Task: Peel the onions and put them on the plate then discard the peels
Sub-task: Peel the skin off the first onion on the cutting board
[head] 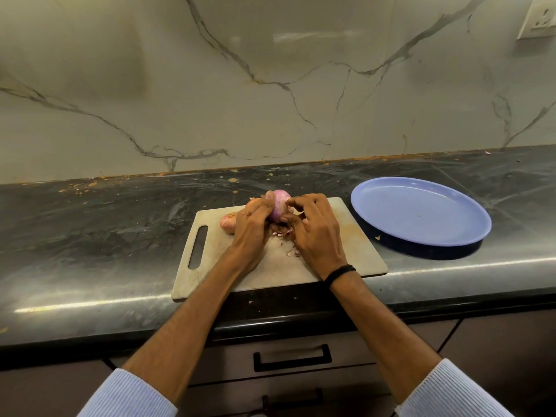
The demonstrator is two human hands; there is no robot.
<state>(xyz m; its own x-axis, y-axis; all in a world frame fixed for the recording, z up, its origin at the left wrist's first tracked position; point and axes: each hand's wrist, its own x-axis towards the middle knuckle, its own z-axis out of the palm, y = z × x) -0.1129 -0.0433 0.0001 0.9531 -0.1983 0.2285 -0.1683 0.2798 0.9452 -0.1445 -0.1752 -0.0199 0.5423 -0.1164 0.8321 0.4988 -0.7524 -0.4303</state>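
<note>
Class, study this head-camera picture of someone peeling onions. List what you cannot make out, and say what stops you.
1. Head view: the lower part of the onion in both hands' grip, hidden by the left hand and right hand.
2. How many unpeeled onions lie behind the left hand: it covers them.
3. The peels under the right hand: partly hidden.
4. The wall socket: cut off by the edge.

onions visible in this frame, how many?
2 for sure: a peeled onion held in both hands above the cutting board; an unpeeled onion left of it. Others may be hidden.
</note>
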